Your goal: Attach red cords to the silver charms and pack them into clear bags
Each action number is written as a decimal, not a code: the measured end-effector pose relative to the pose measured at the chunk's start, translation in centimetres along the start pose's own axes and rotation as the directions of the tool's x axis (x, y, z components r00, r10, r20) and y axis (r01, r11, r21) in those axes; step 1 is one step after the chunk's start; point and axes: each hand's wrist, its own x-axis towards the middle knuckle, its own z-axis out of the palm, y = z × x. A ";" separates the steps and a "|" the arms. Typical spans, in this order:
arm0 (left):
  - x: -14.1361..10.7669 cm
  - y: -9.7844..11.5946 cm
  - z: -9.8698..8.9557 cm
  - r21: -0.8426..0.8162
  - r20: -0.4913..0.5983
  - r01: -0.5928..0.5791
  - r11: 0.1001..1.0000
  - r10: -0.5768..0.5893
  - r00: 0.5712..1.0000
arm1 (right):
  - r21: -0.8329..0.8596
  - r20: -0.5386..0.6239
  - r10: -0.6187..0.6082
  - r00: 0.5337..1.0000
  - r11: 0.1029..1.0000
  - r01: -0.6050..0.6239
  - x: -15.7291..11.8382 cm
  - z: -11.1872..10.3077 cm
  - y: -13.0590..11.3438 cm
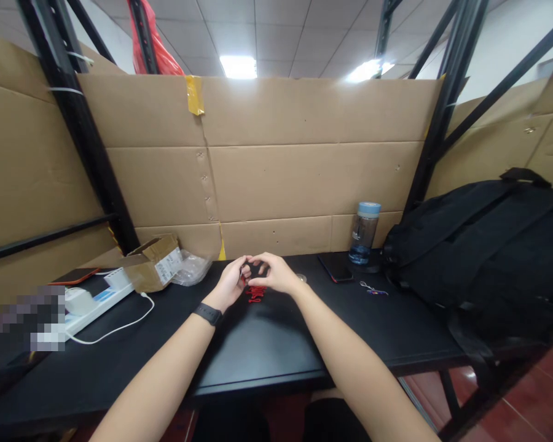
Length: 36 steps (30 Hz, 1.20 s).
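Observation:
Red cord (257, 294) lies in a loose heap on the black table, just below and between my hands. My left hand (233, 283), with a black band on its wrist, has its fingers curled in a pinch; what they hold is too small to make out. Beside it, my right hand (275, 273) arches over the cord with its thumb and index finger near the left fingertips. Whether the right fingers grip anything is hidden. Both hands are raised slightly above the table.
An open cardboard box (150, 267), a plastic bag (192, 269) and a power strip (94, 310) with a white cable are at left. At right are a phone (335, 268), a bottle (364, 234), a small keychain (374, 289) and a black backpack (479, 245). Cardboard walls surround the table.

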 end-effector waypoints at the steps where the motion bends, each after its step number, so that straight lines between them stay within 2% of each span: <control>1: 0.0 0.0 0.1 -0.032 -0.002 0.015 0.999 -0.015 1.000 | -0.023 -0.019 -0.047 0.999 0.999 0.047 0.0 1.1 -0.4; 4: -0.1 0.0 0.3 -0.159 -0.009 0.093 0.983 -0.096 0.995 | -0.040 -0.070 -0.102 0.992 0.994 0.099 -0.1 3.0 -1.1; 8: -0.7 0.5 0.8 -0.333 0.027 0.232 0.914 -0.236 0.971 | -0.047 -0.080 -0.099 0.992 0.994 0.095 -0.5 3.1 -1.5; 13: -1.7 1.2 1.4 -0.346 0.104 0.197 0.917 -0.171 0.980 | -0.226 -0.094 -0.226 0.970 0.953 0.201 -0.5 2.6 -2.5; 16: -1.8 1.1 1.5 -0.259 0.121 0.154 0.953 -0.126 0.985 | -0.289 -0.077 -0.247 0.966 0.933 0.216 -0.5 2.4 -3.1; 20: -1.3 0.1 1.6 -0.049 0.106 0.073 0.996 -0.067 0.992 | -0.383 -0.094 -0.146 0.985 0.918 0.100 -0.4 2.0 -3.2; 23: -0.8 -0.5 1.5 0.097 0.030 -0.063 0.993 0.060 0.998 | -0.454 -0.134 -0.080 0.988 0.891 0.011 -0.3 1.1 -2.6; 26: -0.5 -0.8 1.0 0.262 -0.007 -0.191 0.946 0.200 0.980 | -0.499 -0.161 -0.038 0.986 0.865 -0.049 -0.3 0.2 -1.8; 29: -0.5 -0.6 0.4 0.362 0.067 -0.220 0.906 0.210 0.975 | -0.506 -0.157 -0.034 0.987 0.861 -0.051 -0.4 -0.4 -1.1; 36: 0.2 -0.9 -0.4 0.446 0.251 -0.293 0.846 0.196 0.948 | -0.449 -0.114 -0.062 0.992 0.893 0.004 -0.5 -0.6 -0.6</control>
